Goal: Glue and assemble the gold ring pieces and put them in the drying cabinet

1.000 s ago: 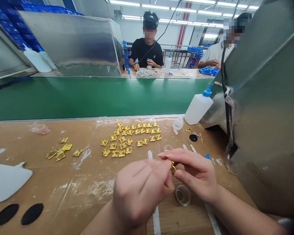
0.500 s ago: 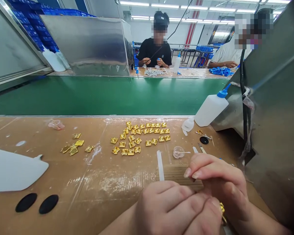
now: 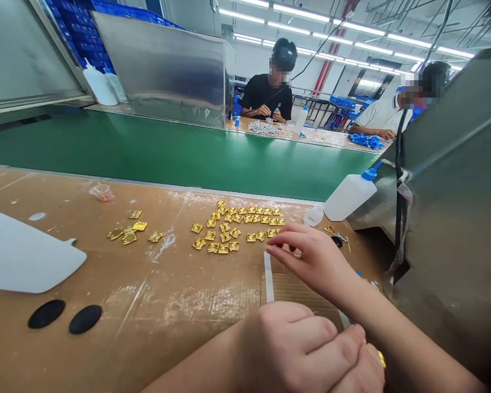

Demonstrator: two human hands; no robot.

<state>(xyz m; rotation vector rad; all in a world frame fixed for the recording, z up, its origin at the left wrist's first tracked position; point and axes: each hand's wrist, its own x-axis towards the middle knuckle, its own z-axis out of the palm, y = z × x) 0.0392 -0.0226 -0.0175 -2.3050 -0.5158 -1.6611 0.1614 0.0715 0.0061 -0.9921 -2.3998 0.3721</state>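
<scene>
My left hand [image 3: 306, 349] is closed at the bottom of the view, its back toward me. The shiny edge of a small gold-coloured piece [image 3: 381, 358] shows past its fingers; most of that piece is hidden. My right hand [image 3: 311, 254] reaches over the table with fingers stretched out, the tips slightly apart. Those tips are close to the front right of several gold-coloured pieces [image 3: 223, 248] laid out in loose rows; I cannot tell whether they touch one. Beneath my hands lie a corrugated cardboard piece [image 3: 294, 289] and a white strip [image 3: 269, 278].
A smaller gold group [image 3: 130, 236] lies left, near two black discs [image 3: 85, 319] and a white sheet [image 3: 28, 256]. A white bottle [image 3: 349, 196] leans by a metal panel [image 3: 454, 180] at right. Beyond the green belt [image 3: 167, 147], two people work.
My right hand has left my left hand and moved forward and left, toward the rows of gold pieces. My left hand stays closed. The camera view has tilted.
</scene>
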